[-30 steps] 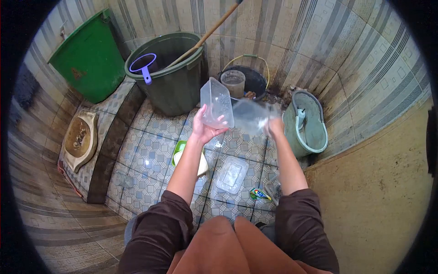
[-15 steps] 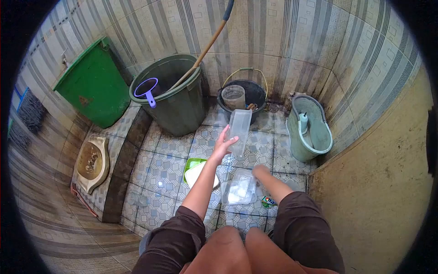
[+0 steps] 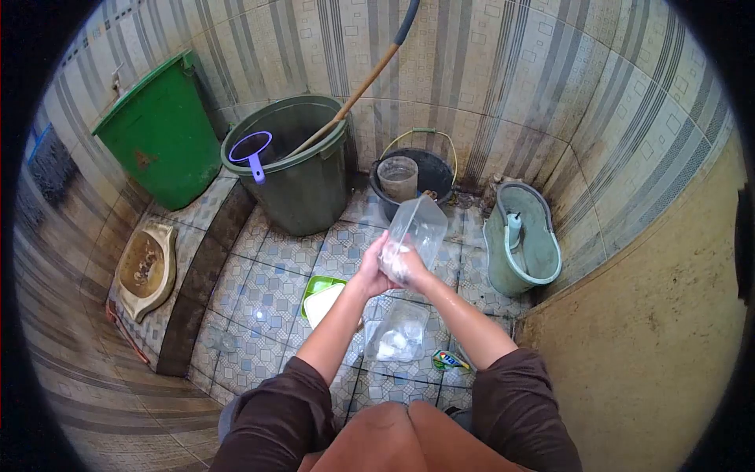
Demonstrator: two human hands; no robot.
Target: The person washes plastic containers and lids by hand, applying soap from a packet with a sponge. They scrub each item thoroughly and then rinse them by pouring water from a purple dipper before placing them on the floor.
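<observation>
Two hands meet at a clear plastic container, a thin-walled rectangular box with rounded corners, held tilted in the air above the tiled floor, open mouth toward the person. The left hand is curled around its lower rim. The right hand is bunched at the mouth, wet and flecked with white foam; whether it pinches anything cannot be told.

Just below, on the glossy patterned tiles, lies a second clear box, flat and holding suds, beside a green plate and a small printed sachet. Farther back stand a round dark green bucket with a purple dipper hooked on its rim and a wooden pole leaning in it, a black pail, and a pale oval mop bucket.
</observation>
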